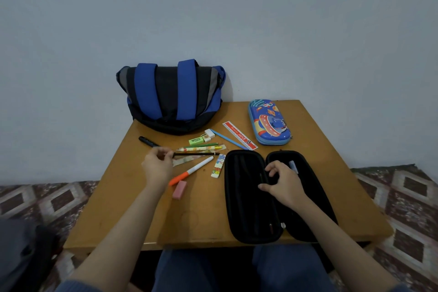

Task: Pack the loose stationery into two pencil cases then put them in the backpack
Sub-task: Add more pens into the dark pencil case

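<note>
A black pencil case (248, 197) lies open flat on the wooden table (201, 220), with my right hand (282, 185) resting on its middle, fingers curled over the spine. My left hand (157, 165) pinches the end of a black pencil (196, 154) that lies among the loose stationery. Around it are patterned pencils (199, 148), an orange-capped white marker (192, 170), a pink eraser (179, 189), a patterned eraser (218, 165), green and white erasers (201, 139), a black pen (148, 141), a blue pencil (227, 138) and a red ruler (239, 135). A closed blue cartoon pencil case (269, 122) sits at the far right. A blue and black backpack (170, 95) stands against the wall.
The low table stands on a patterned carpet (403, 197) against a plain wall. My legs are under the near table edge. A dark object (21, 256) lies on the floor at the lower left.
</note>
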Motion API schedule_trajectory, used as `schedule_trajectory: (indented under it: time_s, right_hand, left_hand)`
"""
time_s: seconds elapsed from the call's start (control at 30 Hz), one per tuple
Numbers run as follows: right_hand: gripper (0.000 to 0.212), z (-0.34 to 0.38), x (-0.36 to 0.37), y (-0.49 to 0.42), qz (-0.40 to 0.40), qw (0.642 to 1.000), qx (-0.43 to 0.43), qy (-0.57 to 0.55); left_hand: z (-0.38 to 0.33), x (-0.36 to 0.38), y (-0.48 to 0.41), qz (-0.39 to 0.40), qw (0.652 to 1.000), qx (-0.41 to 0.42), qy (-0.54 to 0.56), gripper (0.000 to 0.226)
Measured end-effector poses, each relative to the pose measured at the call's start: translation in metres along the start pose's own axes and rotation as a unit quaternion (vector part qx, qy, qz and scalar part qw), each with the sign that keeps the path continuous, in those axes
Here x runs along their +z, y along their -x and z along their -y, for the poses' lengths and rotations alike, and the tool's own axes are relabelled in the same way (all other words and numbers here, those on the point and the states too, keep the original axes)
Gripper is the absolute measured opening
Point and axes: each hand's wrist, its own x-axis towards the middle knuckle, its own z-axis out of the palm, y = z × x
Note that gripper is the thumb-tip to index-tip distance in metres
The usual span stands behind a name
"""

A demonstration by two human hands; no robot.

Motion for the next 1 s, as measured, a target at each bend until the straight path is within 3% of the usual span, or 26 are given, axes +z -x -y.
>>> schedule_trajectory:
  time_s: [0.1,0.27,0.4,0.73,1.0]
  right_hand:
    - [0.041,0.0,0.001,0.0,-0.001,1.0,-0.001,-0.001]
    - [0.041,0.0,0.001,0.001,-0.003,1.0,-0.002,-0.002]
    - [0.043,0.0,0.001,0.001,-0.008,1.0,-0.001,-0.003]
    - [0.041,-0.001,0.0,0.0,0.007,1.0,0.002,-0.023]
    - [0.036,0.001,0.0,0.001,-0.002,1.0,0.008,-0.006]
  left_hand:
    - [-0.024,-0.005,0.004,-0.056,0.99,0.058,0.112,0.021]
    - [-0.056,-0.004,0.018,-0.069,0.961,0.117,0.242,0.016]
    - [-0.057,0.008,0.028,-0.013,0.966,0.119,0.231,0.014]
    - [-0.032,0.053,0.052,0.079,0.973,-0.001,0.218,0.01]
    - [-0.038,0.077,0.065,0.257,0.961,-0.057,0.089,0.024]
